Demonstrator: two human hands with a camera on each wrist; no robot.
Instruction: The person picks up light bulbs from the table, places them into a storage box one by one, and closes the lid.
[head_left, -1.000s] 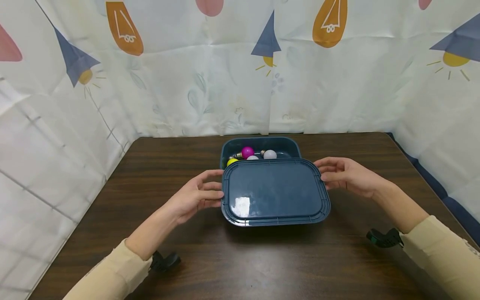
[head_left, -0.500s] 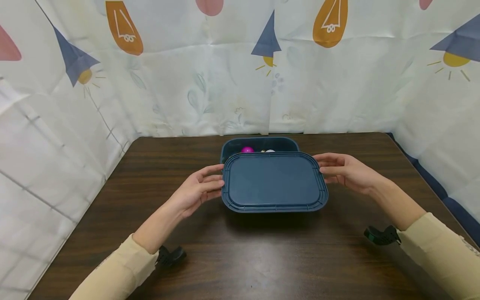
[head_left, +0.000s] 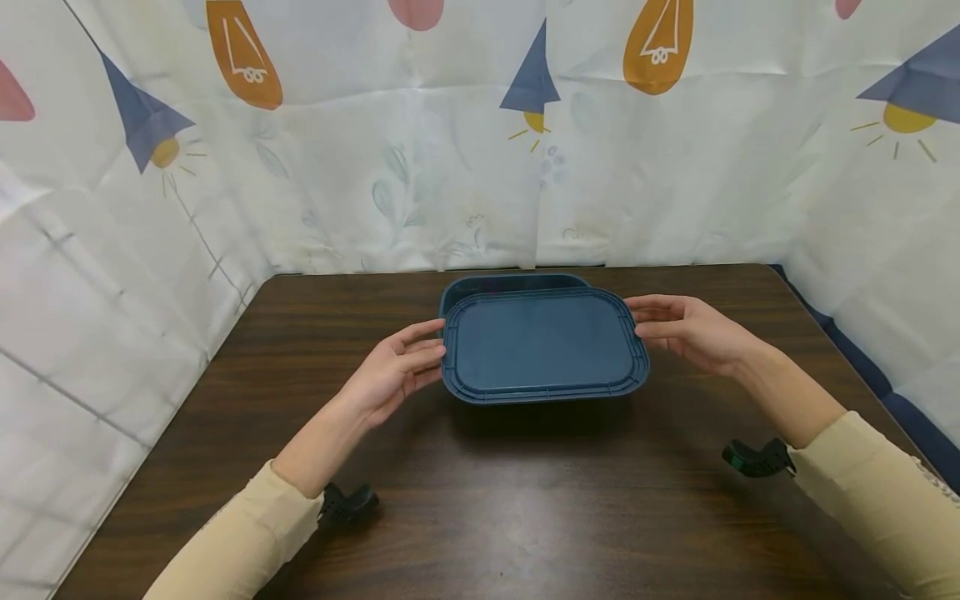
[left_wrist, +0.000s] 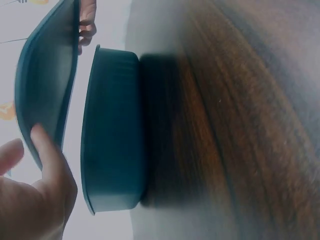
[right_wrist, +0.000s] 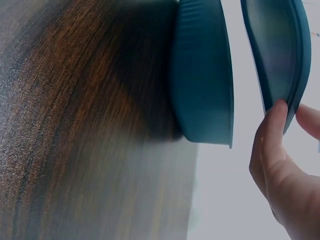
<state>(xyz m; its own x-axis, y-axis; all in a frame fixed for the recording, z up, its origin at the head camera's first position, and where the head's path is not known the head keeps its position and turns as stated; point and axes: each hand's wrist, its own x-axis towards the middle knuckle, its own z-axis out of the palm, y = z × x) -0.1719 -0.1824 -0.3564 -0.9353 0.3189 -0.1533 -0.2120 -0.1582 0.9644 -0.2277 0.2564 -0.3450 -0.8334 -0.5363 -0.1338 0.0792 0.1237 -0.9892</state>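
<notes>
A dark blue rectangular lid (head_left: 546, 346) with rounded corners is held level between both hands, raised above a matching deep blue box (head_left: 480, 286). My left hand (head_left: 397, 371) grips the lid's left edge, thumb on top and fingers at the side and beneath. At the opposite edge my right hand (head_left: 693, 333) pinches it the same way. Both wrist views show a gap between the lid (left_wrist: 50, 75) and the rim of the box (right_wrist: 205, 75), which stands on the table. The box's contents are almost wholly hidden under the lid.
The brown wood-grain table (head_left: 525, 517) reaches back to a white patterned curtain (head_left: 450, 167) behind the box. Dark wrist cameras hang under both cuffs, the left camera (head_left: 348, 504) and the right camera (head_left: 757, 458), low over the tabletop.
Both hands have carried the lid away from the person, further over the box. The purple, yellow and white bulbs seen inside before are now covered from view.
</notes>
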